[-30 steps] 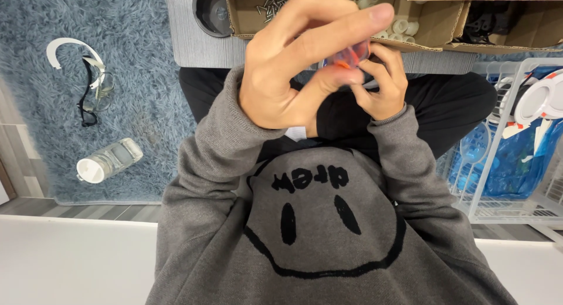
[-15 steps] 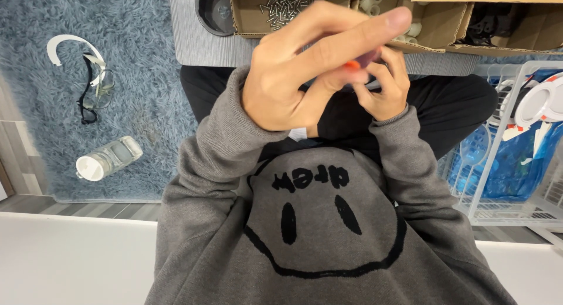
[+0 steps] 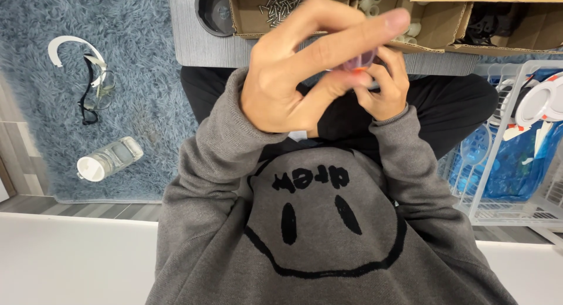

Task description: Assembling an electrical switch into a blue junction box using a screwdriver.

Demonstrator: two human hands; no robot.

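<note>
Since a second ago the left hand (image 3: 293, 76) sits nearer the camera, and its index finger now lies across the small purple piece (image 3: 355, 61), hiding most of its red part. So the fiddling goes on, piece unreleased. Both hands pinch it, the right hand (image 3: 384, 91) from below, raised over the lap, before the box (image 3: 239, 21) of screws

You hold a small translucent purple piece (image 3: 359, 61) pinched between your fingertips, raised close before you. An orange-red edge shows along its underside. Your fingers hide most of it, so its full shape cannot be told.
</note>
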